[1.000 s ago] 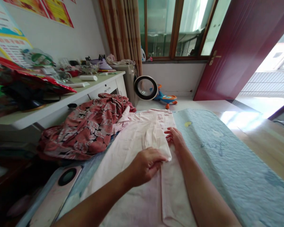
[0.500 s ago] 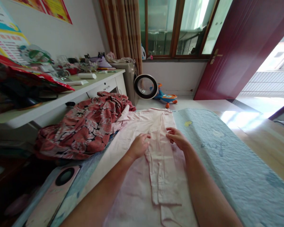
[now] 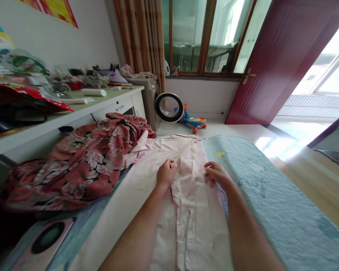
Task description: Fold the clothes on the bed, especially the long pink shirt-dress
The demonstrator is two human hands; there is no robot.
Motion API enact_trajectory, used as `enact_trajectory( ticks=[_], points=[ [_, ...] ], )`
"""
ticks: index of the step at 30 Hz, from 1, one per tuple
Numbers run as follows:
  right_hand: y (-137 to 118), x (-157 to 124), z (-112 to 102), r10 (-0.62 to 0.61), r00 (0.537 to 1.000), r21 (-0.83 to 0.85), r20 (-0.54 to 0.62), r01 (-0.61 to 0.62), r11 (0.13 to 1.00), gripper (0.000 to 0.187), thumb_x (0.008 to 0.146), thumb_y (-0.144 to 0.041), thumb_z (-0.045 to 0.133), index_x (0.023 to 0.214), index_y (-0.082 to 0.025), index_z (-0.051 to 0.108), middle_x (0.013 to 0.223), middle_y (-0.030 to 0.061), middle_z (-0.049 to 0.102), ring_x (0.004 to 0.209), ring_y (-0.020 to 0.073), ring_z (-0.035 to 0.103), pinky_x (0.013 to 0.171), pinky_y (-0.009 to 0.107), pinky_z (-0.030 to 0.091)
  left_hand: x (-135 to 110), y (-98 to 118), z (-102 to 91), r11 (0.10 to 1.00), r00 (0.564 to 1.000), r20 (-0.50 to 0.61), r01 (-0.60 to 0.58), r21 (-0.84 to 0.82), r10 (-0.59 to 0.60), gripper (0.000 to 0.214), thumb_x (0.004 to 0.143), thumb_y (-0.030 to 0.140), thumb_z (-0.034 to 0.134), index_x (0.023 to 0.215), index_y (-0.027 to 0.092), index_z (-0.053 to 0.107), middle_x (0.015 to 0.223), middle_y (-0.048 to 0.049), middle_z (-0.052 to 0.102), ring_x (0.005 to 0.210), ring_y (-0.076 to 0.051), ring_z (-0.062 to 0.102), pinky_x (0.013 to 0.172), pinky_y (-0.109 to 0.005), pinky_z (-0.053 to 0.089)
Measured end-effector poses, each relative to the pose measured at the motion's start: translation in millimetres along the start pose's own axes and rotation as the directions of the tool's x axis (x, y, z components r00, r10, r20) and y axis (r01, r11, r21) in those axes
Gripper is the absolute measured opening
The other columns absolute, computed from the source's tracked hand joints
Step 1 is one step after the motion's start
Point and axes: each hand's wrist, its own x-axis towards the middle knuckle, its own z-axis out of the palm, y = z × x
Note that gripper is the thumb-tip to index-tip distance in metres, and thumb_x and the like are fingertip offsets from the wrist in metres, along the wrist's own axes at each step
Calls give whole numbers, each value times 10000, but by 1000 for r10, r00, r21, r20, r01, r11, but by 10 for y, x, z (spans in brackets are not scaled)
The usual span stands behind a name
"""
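A pale pink shirt (image 3: 147, 184) lies spread lengthwise in front of me on a light blue quilt (image 3: 274, 188). One long sleeve (image 3: 196, 205) with a slit and button placket is laid down its middle, running toward me out of the frame. My left hand (image 3: 166, 174) has its fingers curled in a pinch at the sleeve's left edge. Opposite it, my right hand (image 3: 217, 175) pinches the cloth at the right edge, thumb and forefinger close together. The fingertips partly hide the cloth they grip.
A heaped red floral cloth (image 3: 81, 162) borders the shirt on the left. Beyond it, a cluttered white desk (image 3: 110, 101) runs along the wall. A washing machine with its round door (image 3: 169, 107) open and a blue ride-on toy (image 3: 193, 119) stand past the bed's far end.
My hands have moved slightly farther apart. The sleeve has shifted toward me, its cuff end now out of frame. The view has turned a little to the right.
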Motion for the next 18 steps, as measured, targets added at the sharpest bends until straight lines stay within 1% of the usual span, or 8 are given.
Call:
enact_trajectory(
  ticks=[2, 4, 6, 8, 10, 12, 15, 18],
  points=[
    [59, 70, 70, -76, 990, -99, -120, 65, 993, 240, 709, -292, 527, 903, -168, 592, 650, -4, 629, 487, 108, 505, 483, 218, 370, 29, -10, 21, 999, 999, -6, -44, -31, 44, 242, 871, 302, 559, 1073, 202, 646, 834, -33, 707, 757, -159, 642, 664, -235, 415],
    [116, 107, 143, -186, 964, -226, -190, 141, 964, 221, 736, -307, 525, 881, -169, 619, 708, 14, 646, 584, 126, 545, 563, 230, 399, 63, -6, 13, 998, 999, -11, -41, -43, 41, 242, 881, 290, 541, 1076, 199, 653, 831, -38, 711, 756, -165, 643, 672, -241, 418],
    [151, 118, 194, -260, 943, -348, -205, 178, 921, 201, 750, -302, 526, 852, -173, 642, 744, 24, 657, 658, 140, 562, 616, 237, 394, 96, 2, -7, 998, 1000, -17, -27, -56, 26, 240, 900, 275, 506, 1050, 189, 672, 860, -56, 724, 790, -177, 653, 696, -251, 426],
    [142, 138, 213, -249, 951, -418, -183, 154, 895, 179, 750, -276, 523, 817, -175, 654, 721, 19, 649, 654, 142, 553, 601, 237, 363, 123, 5, -22, 996, 999, -19, -36, -86, 34, 241, 907, 247, 482, 1000, 178, 694, 911, -73, 736, 846, -185, 662, 736, -256, 436],
    [77, 207, 206, -218, 960, -434, -175, 123, 892, 156, 739, -245, 519, 767, -175, 655, 662, 7, 621, 613, 133, 524, 568, 235, 323, 141, -2, -22, 991, 998, -25, -59, -118, 56, 235, 897, 216, 488, 970, 170, 706, 955, -80, 742, 883, -184, 664, 765, -255, 441],
    [-39, 349, 192, -225, 953, -410, -202, 127, 903, 142, 726, -227, 519, 719, -171, 649, 627, 0, 596, 594, 127, 501, 559, 236, 302, 150, -13, -13, 989, 997, -34, -67, -133, 63, 225, 886, 204, 503, 956, 167, 713, 955, -78, 745, 872, -182, 666, 763, -255, 446],
    [-254, 687, 206, -258, 936, -360, -241, 161, 919, 142, 728, -232, 523, 719, -167, 648, 636, -4, 589, 609, 123, 497, 570, 235, 304, 153, -25, -3, 987, 997, -41, -75, -144, 70, 209, 883, 215, 522, 919, 168, 723, 912, -68, 748, 835, -177, 666, 745, -256, 451],
    [-426, 1076, 278, -242, 930, -323, -278, 147, 935, 122, 722, -231, 528, 676, -169, 622, 616, -13, 556, 601, 117, 473, 560, 231, 298, 153, -22, -8, 984, 996, -39, -82, -156, 77, 194, 880, 218, 542, 900, 168, 727, 889, -63, 749, 813, -169, 667, 740, -252, 454]
  ],
)
